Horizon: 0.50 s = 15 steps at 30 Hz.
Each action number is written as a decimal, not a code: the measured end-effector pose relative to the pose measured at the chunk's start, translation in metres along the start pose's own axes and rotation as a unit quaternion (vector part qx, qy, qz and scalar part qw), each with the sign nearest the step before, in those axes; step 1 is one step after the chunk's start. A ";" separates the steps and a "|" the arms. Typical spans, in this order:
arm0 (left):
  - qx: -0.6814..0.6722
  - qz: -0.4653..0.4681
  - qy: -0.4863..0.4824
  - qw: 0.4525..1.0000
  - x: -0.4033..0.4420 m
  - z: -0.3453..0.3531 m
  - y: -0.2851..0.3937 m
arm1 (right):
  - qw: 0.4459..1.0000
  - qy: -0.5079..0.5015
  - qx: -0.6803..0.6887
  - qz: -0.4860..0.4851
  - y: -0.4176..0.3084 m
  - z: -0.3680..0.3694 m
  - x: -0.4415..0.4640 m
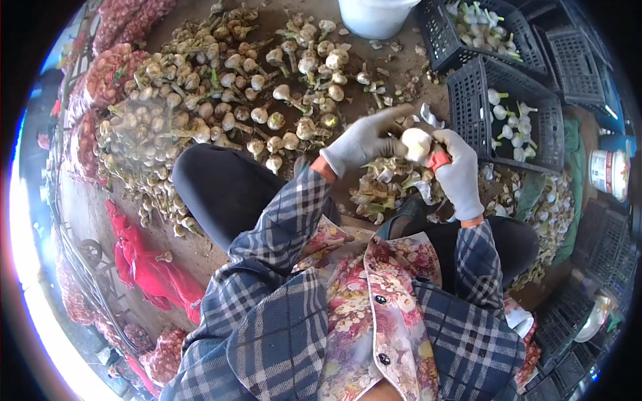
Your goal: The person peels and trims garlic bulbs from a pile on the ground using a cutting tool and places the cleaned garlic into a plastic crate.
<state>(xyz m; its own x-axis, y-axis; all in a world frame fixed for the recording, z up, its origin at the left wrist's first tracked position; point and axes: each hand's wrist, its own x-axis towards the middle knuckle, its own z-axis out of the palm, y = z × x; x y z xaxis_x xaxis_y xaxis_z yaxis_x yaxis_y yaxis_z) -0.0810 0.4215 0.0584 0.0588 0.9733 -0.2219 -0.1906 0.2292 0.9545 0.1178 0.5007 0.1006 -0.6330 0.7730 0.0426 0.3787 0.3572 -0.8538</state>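
A pale garlic bulb is between my two gloved hands, above the floor in front of me. My left hand reaches it from the left. Its thumb side is against the bulb and one finger stretches out past it; the other fingers are partly hidden. My right hand is closed around a red handle at the bulb's right side; the tool's working end is hidden. Below the hands lies a heap of garlic skins and trimmings. A loose piece of white skin shows just beyond the bulb.
Untrimmed garlic covers the floor ahead and left. At right, a black crate holds several cleaned bulbs, with another crate behind it. A white bucket stands ahead; red net sacks and a red net lie left.
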 end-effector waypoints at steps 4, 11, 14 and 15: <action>-0.180 0.042 0.177 0.967 -0.004 0.029 -0.013 | 0.984 0.036 -0.134 -0.112 0.004 0.016 0.005; -0.251 0.023 0.249 0.935 0.004 0.022 -0.021 | 0.937 0.085 -0.339 -0.006 0.065 0.001 0.025; -0.335 0.092 0.181 0.920 0.003 0.007 -0.027 | 0.781 -0.376 -0.480 0.138 0.138 -0.017 0.010; -0.323 0.087 0.188 0.923 0.006 0.004 -0.035 | 0.778 -0.380 -0.481 0.136 0.132 -0.016 0.014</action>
<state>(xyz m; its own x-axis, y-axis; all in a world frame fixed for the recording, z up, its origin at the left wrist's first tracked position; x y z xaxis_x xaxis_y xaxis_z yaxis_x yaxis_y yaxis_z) -0.0699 0.4192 0.0250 -0.3494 0.9043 -0.2453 -0.7173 -0.0897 0.6910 0.1698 0.5669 -0.0031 -0.5181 0.4856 -0.7041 0.6674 0.7444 0.0223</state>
